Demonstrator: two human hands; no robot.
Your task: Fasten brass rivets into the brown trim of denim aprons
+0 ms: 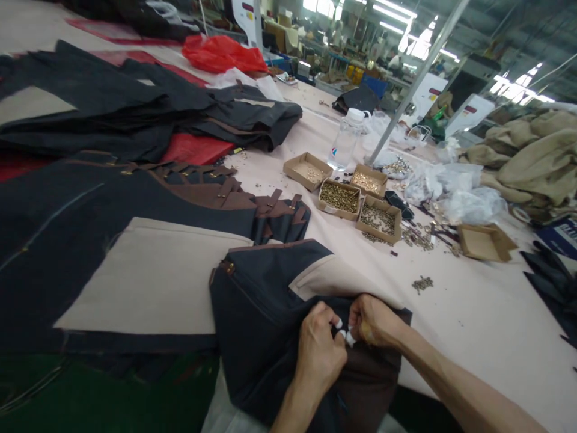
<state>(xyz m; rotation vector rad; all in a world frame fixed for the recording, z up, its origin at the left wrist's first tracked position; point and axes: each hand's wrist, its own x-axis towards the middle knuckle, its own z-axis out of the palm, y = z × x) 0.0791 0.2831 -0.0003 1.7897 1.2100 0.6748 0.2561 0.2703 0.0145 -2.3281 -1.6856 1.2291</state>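
Dark cloth (pixel 259 337) is pinched beneath curled left hand (pixel 319 346) and right hand (pixel 370 320); rightward past its edge, bare table (pixel 487 328) is exposed.

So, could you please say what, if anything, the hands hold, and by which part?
The left hand and right hand seem to pinch the dark cloth near its pale patch; anything smaller is unclear.

My left hand (pixel 321 346) wears small white wrappings (pixel 338 323) over the ends of the thumb and a finger, snug and rounded like little caps. My right hand (pixel 372 319) has matching white covering (pixel 350 338) at its fingertips; the blur hides whether it is tape or cloth. No sleeve reaches either forearm as far as I see. Pale grey, softly creased fabric (pixel 232 409) shows at my lap.
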